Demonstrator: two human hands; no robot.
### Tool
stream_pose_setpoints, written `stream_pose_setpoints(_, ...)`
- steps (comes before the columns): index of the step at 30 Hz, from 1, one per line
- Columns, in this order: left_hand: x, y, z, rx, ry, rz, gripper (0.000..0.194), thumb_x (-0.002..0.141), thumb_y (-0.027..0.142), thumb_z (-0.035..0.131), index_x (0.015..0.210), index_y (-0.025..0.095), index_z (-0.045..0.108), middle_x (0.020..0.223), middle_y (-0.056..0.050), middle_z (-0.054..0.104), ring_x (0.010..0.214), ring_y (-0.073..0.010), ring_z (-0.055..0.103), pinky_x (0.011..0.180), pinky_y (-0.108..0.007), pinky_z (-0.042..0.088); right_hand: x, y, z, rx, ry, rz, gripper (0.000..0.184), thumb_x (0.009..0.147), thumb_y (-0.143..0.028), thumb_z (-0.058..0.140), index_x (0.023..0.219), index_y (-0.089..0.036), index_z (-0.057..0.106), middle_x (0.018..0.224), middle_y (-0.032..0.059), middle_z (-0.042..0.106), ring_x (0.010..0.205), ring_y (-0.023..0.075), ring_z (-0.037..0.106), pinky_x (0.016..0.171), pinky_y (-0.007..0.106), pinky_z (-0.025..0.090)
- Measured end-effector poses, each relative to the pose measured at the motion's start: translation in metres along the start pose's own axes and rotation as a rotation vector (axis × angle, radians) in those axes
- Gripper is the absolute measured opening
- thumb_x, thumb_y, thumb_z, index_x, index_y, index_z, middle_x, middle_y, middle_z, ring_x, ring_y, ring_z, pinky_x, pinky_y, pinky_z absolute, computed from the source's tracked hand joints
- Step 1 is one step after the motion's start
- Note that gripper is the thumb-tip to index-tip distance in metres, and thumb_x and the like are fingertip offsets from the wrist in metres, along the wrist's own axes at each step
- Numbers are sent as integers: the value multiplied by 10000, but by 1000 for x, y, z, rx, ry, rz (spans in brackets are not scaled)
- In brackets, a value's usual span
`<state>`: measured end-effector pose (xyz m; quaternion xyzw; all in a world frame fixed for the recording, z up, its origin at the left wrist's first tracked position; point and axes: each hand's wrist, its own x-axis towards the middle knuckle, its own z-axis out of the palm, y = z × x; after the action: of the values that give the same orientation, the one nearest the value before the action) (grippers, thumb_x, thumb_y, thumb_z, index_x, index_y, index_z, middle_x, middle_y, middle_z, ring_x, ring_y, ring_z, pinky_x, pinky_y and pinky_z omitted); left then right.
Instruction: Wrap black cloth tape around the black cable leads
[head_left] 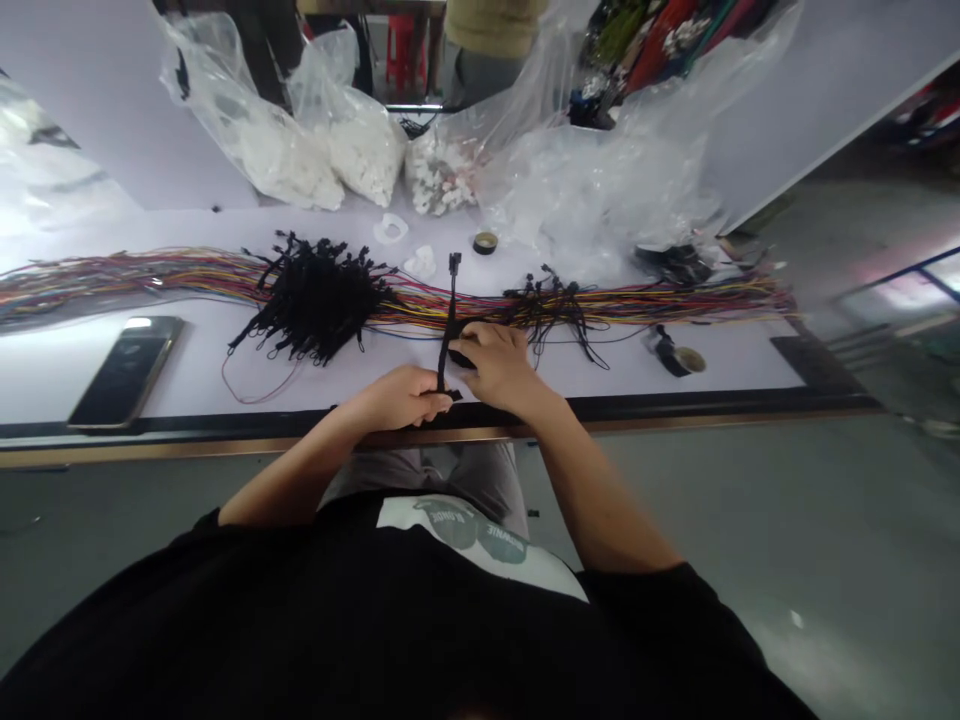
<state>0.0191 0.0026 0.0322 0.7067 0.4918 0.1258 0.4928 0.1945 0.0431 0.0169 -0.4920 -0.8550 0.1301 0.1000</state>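
Observation:
Near the table's front edge, my left hand [401, 397] is closed on the lower end of a short black cable [445, 350]. The cable stands away from me, with a black plug connector [454, 263] at its far tip. My right hand [499, 368] curls over a roll of black tape [465, 342] just right of the cable, its fingers on the roll. That hand hides part of the roll. A pile of black cables with connectors [319, 300] lies to the left, and a smaller bunch of black cables [551, 300] to the right.
Long coloured wires [637, 302] run across the table behind my hands. A phone [126, 372] lies at left. Two more tape rolls [485, 243] lie behind and at right. Clear bags of white parts [367, 150] line the back, with a person [495, 30] beyond.

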Motion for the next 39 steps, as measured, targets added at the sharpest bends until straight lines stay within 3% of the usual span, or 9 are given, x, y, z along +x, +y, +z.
stream_pose_setpoints(3, 6, -3, -7, 212, -36, 53, 193, 762, 223, 497, 594, 151, 558, 563, 17, 574, 539, -96, 516, 550, -202, 360, -12, -9, 1, 475, -62, -98, 379, 706, -250, 619, 1081, -201, 645, 1094, 64, 627, 955, 206, 564, 831, 349, 419)
stream_pose_setpoints(6, 7, -3, -7, 363, -60, 91, 201, 772, 226, 498, 621, 144, 602, 591, 2, 602, 566, -107, 527, 557, -207, 348, -18, -19, 3, 798, 51, 44, 215, 746, -334, 575, 867, -182, 668, 809, 10, 646, 721, 143, 568, 701, 290, 439)
stream_pose_setpoints(12, 6, -5, 6, 614, 197, 16, 388, 872, 374, 401, 749, 134, 680, 723, -76, 690, 653, -174, 598, 573, -253, 361, -19, -34, 13, 832, 349, 294, 256, 701, -376, 635, 564, -197, 512, 620, -22, 589, 618, 120, 526, 627, 265, 404)
stream_pose_setpoints(18, 1, 1, 15, 807, 227, -89, 452, 929, 330, 268, 985, 100, 653, 911, -173, 706, 825, -295, 669, 684, -363, 461, -17, -39, 29, 914, 492, 405, 366, 677, -460, 655, 529, -210, 431, 513, -61, 455, 517, 92, 402, 548, 251, 346)
stream_pose_setpoints(22, -2, -4, 17, 919, 166, -104, 389, 899, 146, 255, 1044, 53, 604, 909, -209, 687, 851, -318, 678, 670, -371, 484, -11, -45, 35, 952, 466, 384, 385, 677, -475, 649, 509, -209, 427, 493, -66, 414, 512, 91, 389, 540, 250, 344)
stream_pose_setpoints(25, -4, -15, 9, 956, 189, -142, 403, 854, 55, 248, 1100, 38, 566, 933, -225, 675, 855, -317, 679, 663, -365, 490, -8, -43, 32, 958, 251, 231, 283, 705, -456, 615, 611, -200, 541, 559, -48, 502, 556, 107, 464, 570, 256, 387)
stream_pose_setpoints(28, -9, -28, -13, 907, 361, -290, 400, 857, 74, 260, 1151, 40, 529, 905, -216, 674, 819, -296, 684, 652, -343, 484, -11, -17, 18, 841, 217, 187, 229, 696, -398, 624, 815, -203, 605, 740, -10, 620, 683, 136, 558, 673, 285, 448)
stream_pose_setpoints(33, -22, -44, -66, 656, 587, -432, 335, 909, 307, 305, 948, 138, 592, 779, -91, 693, 767, -211, 670, 658, -269, 449, -26, 73, -13, 204, 616, 658, 209, 767, -278, 501, 920, -182, 608, 943, 103, 663, 883, 237, 596, 838, 414, 439)
stream_pose_setpoints(39, -24, -55, -92, 373, 588, -488, 310, 844, 390, 445, 661, 154, 529, 617, 8, 610, 543, -98, 516, 587, -221, 352, -25, 124, -16, 12, 427, 862, 204, 735, -256, 547, 903, -172, 629, 994, 137, 653, 969, 289, 583, 849, 453, 431)
